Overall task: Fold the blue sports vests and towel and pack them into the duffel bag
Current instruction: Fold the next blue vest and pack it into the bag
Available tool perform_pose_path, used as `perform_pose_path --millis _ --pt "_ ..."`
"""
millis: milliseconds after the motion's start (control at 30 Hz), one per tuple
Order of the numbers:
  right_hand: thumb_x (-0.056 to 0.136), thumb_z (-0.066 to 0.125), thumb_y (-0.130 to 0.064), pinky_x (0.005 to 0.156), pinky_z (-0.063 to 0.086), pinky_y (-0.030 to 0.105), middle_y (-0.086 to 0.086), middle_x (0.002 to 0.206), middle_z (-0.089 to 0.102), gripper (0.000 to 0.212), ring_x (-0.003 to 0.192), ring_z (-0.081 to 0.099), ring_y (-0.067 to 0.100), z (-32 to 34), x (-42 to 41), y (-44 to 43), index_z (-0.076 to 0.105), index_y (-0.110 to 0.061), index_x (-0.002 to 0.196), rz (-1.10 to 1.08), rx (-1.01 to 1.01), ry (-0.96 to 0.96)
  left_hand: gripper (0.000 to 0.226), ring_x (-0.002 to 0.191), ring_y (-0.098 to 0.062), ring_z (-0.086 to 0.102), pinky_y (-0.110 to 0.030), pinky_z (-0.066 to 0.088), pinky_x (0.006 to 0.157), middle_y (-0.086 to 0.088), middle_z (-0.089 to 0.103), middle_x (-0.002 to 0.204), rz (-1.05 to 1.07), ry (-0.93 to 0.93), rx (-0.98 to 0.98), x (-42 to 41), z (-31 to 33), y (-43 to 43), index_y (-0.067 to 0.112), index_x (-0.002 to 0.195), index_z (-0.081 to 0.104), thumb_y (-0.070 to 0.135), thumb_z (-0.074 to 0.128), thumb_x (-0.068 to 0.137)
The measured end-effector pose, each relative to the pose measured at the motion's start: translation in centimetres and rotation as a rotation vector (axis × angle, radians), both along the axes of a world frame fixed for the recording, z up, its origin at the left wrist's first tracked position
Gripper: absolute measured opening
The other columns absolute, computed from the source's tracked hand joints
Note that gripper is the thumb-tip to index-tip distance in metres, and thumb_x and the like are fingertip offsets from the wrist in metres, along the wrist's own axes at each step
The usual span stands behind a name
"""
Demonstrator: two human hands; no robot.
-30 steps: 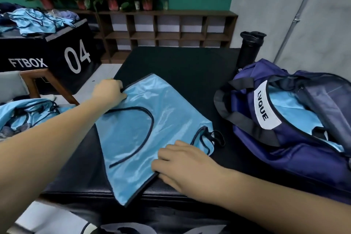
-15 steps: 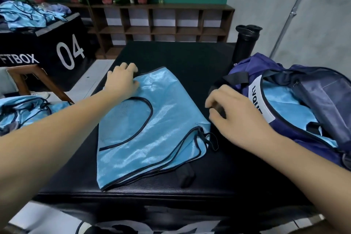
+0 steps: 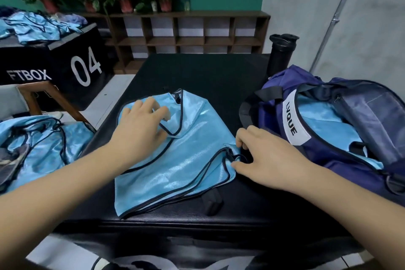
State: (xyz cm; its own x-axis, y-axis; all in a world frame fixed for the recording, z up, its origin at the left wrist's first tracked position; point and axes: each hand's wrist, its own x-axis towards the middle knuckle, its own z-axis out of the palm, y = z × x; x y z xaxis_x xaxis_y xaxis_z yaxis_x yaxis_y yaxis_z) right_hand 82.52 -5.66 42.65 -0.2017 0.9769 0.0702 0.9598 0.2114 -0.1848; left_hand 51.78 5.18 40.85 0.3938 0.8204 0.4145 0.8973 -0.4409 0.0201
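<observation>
A light blue sports vest (image 3: 188, 160) with black trim lies half folded on the black padded bench (image 3: 203, 72). My left hand (image 3: 140, 125) rests on its upper left part, fingers spread and partly curled at the neckline trim. My right hand (image 3: 265, 155) pinches the vest's strap end at its right edge. The navy duffel bag (image 3: 324, 166) stands open to the right, with blue fabric (image 3: 322, 120) inside it.
More blue vests (image 3: 41, 147) are heaped at the left on a chair, and others (image 3: 37, 26) lie on the black box marked 04 (image 3: 85, 68). A black bottle (image 3: 281, 52) stands behind the bag. A black strap end (image 3: 211, 204) lies under the vest's front edge.
The vest's top left corner has been folded inward under my left hand. My right hand came down from the bag's handle to the vest's strap end.
</observation>
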Motion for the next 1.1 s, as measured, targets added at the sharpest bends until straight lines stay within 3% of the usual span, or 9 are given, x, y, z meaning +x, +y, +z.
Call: perform_pose_path --millis 100,267,367,500,667,800,900,967,1100 --pt "0.091 0.065 -0.057 0.075 0.046 0.035 -0.011 0.097 0.050 0.030 0.094 0.051 0.012 -0.3 -0.2 0.0 0.046 -0.035 0.097 0.004 -0.018 -0.018 0.027 0.101 -0.025 0.061 -0.043 0.049 0.088 0.003 0.054 0.115 0.059 -0.107 -0.278 -1.1 -1.2 1.6 0.027 0.119 0.061 0.028 0.069 0.093" --pt "0.094 0.062 -0.041 0.074 0.050 0.041 -0.008 0.089 0.052 0.021 0.086 0.054 0.018 0.1 -0.2 0.0 0.046 -0.029 0.087 -0.016 -0.032 0.003 0.030 0.109 -0.019 0.061 -0.040 0.054 0.089 0.006 0.055 0.123 0.059 -0.186 -0.342 -1.6 -2.2 2.1 0.026 0.124 0.055 0.028 0.067 0.097" --pt "0.091 0.060 -0.033 0.069 0.053 0.043 -0.006 0.080 0.057 0.017 0.076 0.058 0.025 1.4 0.3 -0.2 0.043 -0.028 0.090 -0.093 -0.005 -0.014 0.037 0.104 -0.021 0.065 -0.046 0.058 0.087 0.006 0.052 0.127 0.063 -0.196 -0.376 -1.9 -2.4 2.3 0.030 0.127 0.050 0.027 0.068 0.095" --pt "0.091 0.058 -0.033 0.071 0.054 0.041 -0.003 0.078 0.059 0.015 0.078 0.060 0.028 3.1 1.2 -0.6 0.045 -0.028 0.095 -0.146 -0.070 -0.178 0.042 0.104 -0.020 0.063 -0.048 0.059 0.088 0.007 0.053 0.124 0.064 -0.139 -0.405 -2.4 -2.5 2.4 0.033 0.130 0.050 0.029 0.070 0.093" --pt "0.089 0.065 -0.050 0.070 0.049 0.037 -0.007 0.089 0.057 0.031 0.078 0.056 0.015 4.6 1.1 -1.8 0.048 -0.030 0.107 -0.087 -0.296 -0.388 0.049 0.109 -0.021 0.063 -0.048 0.057 0.093 0.006 0.053 0.131 0.080 -0.175 -0.435 -3.1 -2.3 2.8 0.033 0.137 0.048 0.030 0.071 0.094" --pt "0.082 0.067 -0.073 0.084 0.050 0.036 -0.013 0.108 0.054 0.054 0.096 0.056 0.013 5.1 1.1 -1.9 0.048 -0.038 0.118 -0.018 -0.284 -0.328 0.053 0.104 -0.021 0.061 -0.047 0.056 0.091 0.005 0.047 0.136 0.086 -0.234 -0.403 -3.4 -1.9 2.9 0.029 0.140 0.049 0.024 0.072 0.093" --pt "0.087 0.069 -0.068 0.085 0.033 0.022 -0.020 0.126 0.039 0.059 0.104 0.037 0.009 4.8 1.0 -1.3 0.044 -0.045 0.135 0.109 -0.195 -0.295 0.049 0.112 -0.022 0.049 -0.042 0.053 0.088 0.003 0.042 0.133 0.048 -0.176 -0.245 -2.8 -1.0 1.8 0.026 0.134 0.052 0.023 0.075 0.090" --pt "0.089 0.070 -0.062 0.082 0.027 0.021 -0.023 0.127 0.037 0.057 0.102 0.031 0.007 4.2 0.6 -1.0 0.044 -0.048 0.137 0.167 -0.200 -0.246 0.042 0.108 -0.019 0.046 -0.039 0.051 0.083 0.006 0.042 0.123 -0.029 -0.159 -0.198 -2.0 0.0 -0.2 0.028 0.123 0.055 0.027 0.077 0.087" --pt "0.095 0.066 -0.049 0.089 0.028 0.025 -0.019 0.119 0.044 0.035 0.104 0.038 0.009 2.5 0.0 -0.4 0.052 -0.042 0.126 0.243 -0.124 -0.226 0.027 0.087 -0.005 0.057 -0.030 0.051 0.076 0.016 0.055 0.100 -0.266 -0.086 -0.394 -0.5 1.4 -5.2 0.037 0.103 0.055 0.043 0.075 0.087"
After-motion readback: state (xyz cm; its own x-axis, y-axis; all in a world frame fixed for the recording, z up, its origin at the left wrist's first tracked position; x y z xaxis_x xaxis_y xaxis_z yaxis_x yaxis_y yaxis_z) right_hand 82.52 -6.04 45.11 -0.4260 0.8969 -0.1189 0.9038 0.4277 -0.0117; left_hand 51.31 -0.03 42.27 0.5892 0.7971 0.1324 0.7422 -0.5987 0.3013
